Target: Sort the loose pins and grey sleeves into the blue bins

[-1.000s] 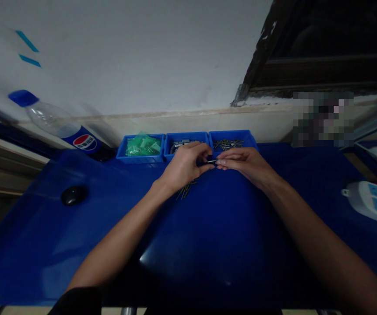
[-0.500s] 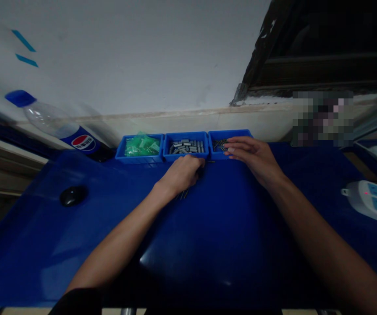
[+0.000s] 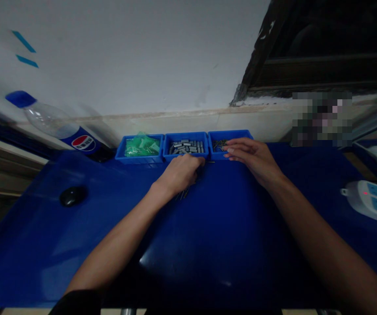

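Three blue bins stand in a row against the wall. The left bin [image 3: 121, 154] holds green bags, the middle bin [image 3: 185, 156] small grey metal pieces, the right bin [image 3: 212, 140] thin dark pins. My left hand [image 3: 179, 173] rests on the blue table mat just in front of the middle bin, its fingers curled under; what they hold is hidden. A few thin pins [image 3: 183, 194] lie by its wrist. My right hand [image 3: 252, 156] reaches over the right bin with its fingers stretched out, fingertips on the pins. A tiny pin [image 3: 211, 162] lies between the hands.
A cola bottle [image 3: 60, 129] lies tilted at the back left. A black round object [image 3: 73, 195] sits on the mat at the left. A white power strip [image 3: 370, 202] with a red light lies at the right edge. The blue mat [image 3: 208, 236] covers the table.
The hands were joined over a small piece a second ago and have since parted. The right went to the pin bin; the left dropped to the mat before the middle bin.
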A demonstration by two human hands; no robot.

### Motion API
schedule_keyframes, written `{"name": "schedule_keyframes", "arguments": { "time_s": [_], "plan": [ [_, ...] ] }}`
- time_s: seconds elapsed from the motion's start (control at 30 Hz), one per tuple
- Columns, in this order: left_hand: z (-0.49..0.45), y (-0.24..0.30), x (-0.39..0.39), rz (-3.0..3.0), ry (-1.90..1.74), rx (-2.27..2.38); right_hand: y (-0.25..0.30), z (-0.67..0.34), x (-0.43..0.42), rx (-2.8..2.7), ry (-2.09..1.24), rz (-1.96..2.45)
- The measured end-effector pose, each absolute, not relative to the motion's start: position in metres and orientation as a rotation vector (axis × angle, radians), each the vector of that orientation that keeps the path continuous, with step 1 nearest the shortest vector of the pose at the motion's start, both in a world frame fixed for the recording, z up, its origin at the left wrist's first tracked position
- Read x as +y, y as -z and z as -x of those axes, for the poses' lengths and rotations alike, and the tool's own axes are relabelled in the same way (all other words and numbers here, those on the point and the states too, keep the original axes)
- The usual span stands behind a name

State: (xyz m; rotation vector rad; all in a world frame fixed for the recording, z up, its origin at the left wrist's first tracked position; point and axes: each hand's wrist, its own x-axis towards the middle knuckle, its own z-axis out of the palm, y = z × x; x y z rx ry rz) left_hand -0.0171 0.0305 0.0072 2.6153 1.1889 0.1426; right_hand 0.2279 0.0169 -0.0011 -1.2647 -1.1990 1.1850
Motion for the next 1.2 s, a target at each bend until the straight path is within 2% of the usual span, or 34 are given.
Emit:
{"name": "schedule_keyframes", "arguments": {
  "time_s": [0.2,0.5,0.73,0.87,1.1,1.2],
  "plan": [
    [0.021,-0.016,0.032,-2.638,-0.214,1.155,0.003,-0.228,0.018,-1.182,-1.209,1.252],
    [0.011,-0.028,0.027,-2.084,-0.904,0.963,-0.003,-0.224,0.013,-1.383,-1.359,1.223],
    [0.004,-0.020,0.025,-1.946,-0.971,0.963,-0.001,-0.220,0.009,-1.326,-1.494,1.140],
    [0.008,-0.020,0.027,-2.065,-0.866,1.009,0.001,-0.219,0.010,-1.319,-1.453,1.155],
    [0.022,-0.017,0.029,-2.497,-0.101,1.224,0.004,-0.228,0.018,-1.132,-1.077,1.239],
    [0.021,-0.011,0.028,-2.521,0.009,1.227,0.003,-0.230,0.018,-1.118,-1.064,1.237]
  ]
}}
